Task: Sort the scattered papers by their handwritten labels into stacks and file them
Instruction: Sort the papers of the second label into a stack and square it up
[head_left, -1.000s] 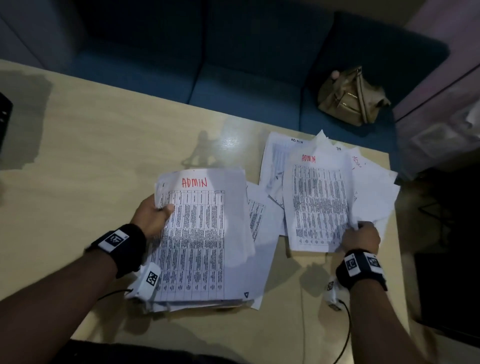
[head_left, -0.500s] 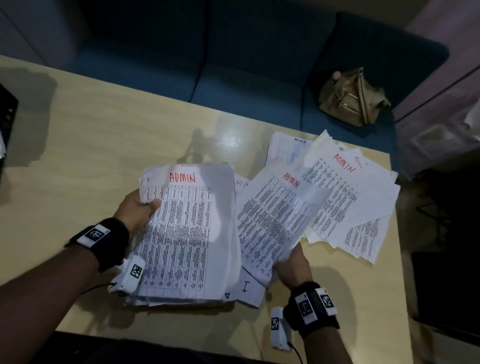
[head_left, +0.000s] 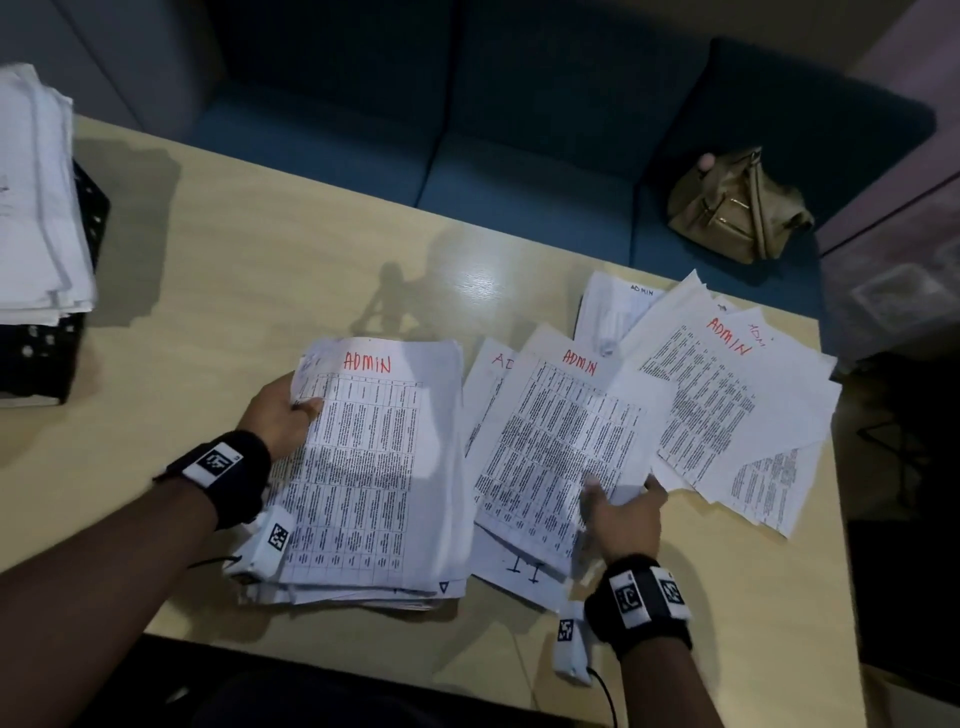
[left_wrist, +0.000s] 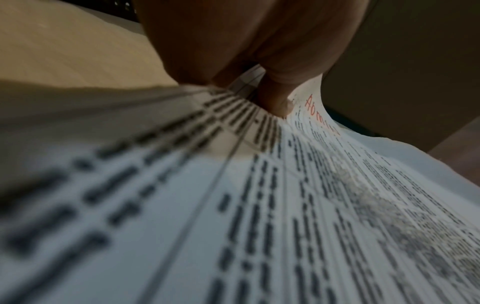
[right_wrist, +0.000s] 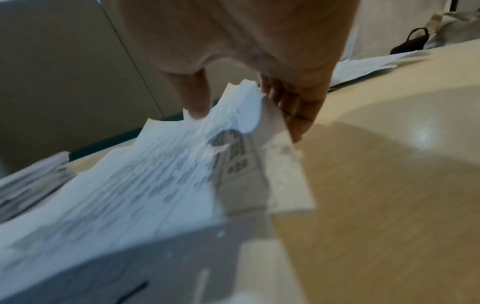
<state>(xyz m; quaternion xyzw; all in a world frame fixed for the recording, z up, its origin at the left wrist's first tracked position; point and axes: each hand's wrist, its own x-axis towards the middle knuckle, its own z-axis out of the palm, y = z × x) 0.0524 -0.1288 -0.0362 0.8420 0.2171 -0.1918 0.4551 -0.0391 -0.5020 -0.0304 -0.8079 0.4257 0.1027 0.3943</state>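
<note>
A thick stack of printed sheets (head_left: 374, 467) headed "ADMIN" in red lies on the wooden table (head_left: 260, 270). My left hand (head_left: 283, 415) grips its left edge. In the left wrist view its thumb (left_wrist: 275, 100) presses on the top sheet (left_wrist: 285, 205). Just right of the stack lies another "ADMIN" sheet (head_left: 561, 441) on loose papers. My right hand (head_left: 621, 512) pinches its lower right corner, with the thumb (right_wrist: 197, 102) on top and the fingers (right_wrist: 296, 115) under the edge. More "ADMIN" sheets (head_left: 727, 395) are fanned out at the right.
A black perforated tray (head_left: 47, 353) piled with white papers (head_left: 36, 208) stands at the table's left edge. A blue sofa (head_left: 519, 156) runs behind the table, with a tan handbag (head_left: 737, 208) on it. The table's right edge is close to the fanned sheets.
My right hand has carried an ADMIN sheet from the right pile leftward and brought it down beside the stack. My left hand keeps its hold. The tray has come into view at the left.
</note>
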